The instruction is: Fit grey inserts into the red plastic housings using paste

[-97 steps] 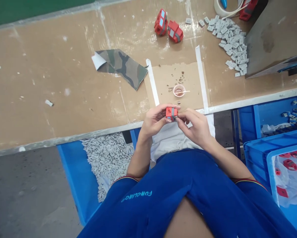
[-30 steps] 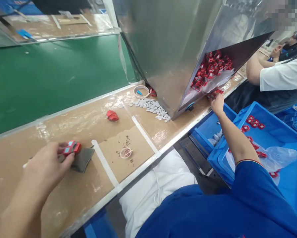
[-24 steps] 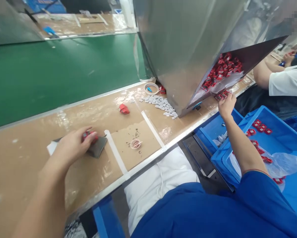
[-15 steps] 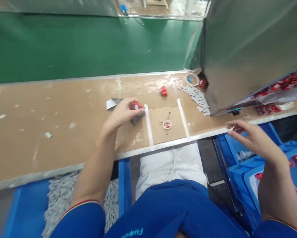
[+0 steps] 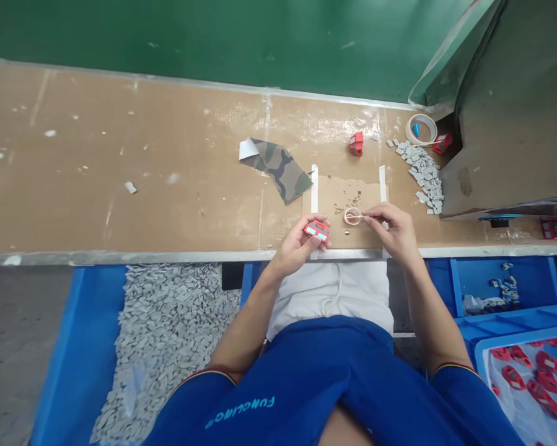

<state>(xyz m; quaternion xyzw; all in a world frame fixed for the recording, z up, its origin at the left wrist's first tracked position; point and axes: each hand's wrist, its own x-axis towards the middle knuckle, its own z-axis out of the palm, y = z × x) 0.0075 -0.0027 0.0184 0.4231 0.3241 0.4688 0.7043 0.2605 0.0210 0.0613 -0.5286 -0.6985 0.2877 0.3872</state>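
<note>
My left hand (image 5: pixel 298 243) holds a red plastic block (image 5: pixel 316 230) with pale blue-grey panels at the table's front edge. My right hand (image 5: pixel 390 231) pinches a thin white stick (image 5: pixel 364 217) that rests in a small clear plastic cup (image 5: pixel 352 216) of brownish liquid. The cup stands on a brown cardboard sheet (image 5: pixel 347 199) held down by white tape strips. A small metal ring (image 5: pixel 347 233) lies just below the cup. Left of the sheet lies a camouflage fabric patch (image 5: pixel 279 170).
Another red block (image 5: pixel 356 144) and a roll of tape (image 5: pixel 420 129) sit at the back. Loose grey pieces (image 5: pixel 422 174) lie beside a steel hopper (image 5: pixel 505 111). Below the table are a blue bin of grey pieces (image 5: pixel 166 347) and a blue crate of red parts (image 5: pixel 524 384).
My view has swung back down from the right to the table's middle. My right hand has come from the hopper to the cup. My left hand has brought the block from the camouflage fabric to the table edge.
</note>
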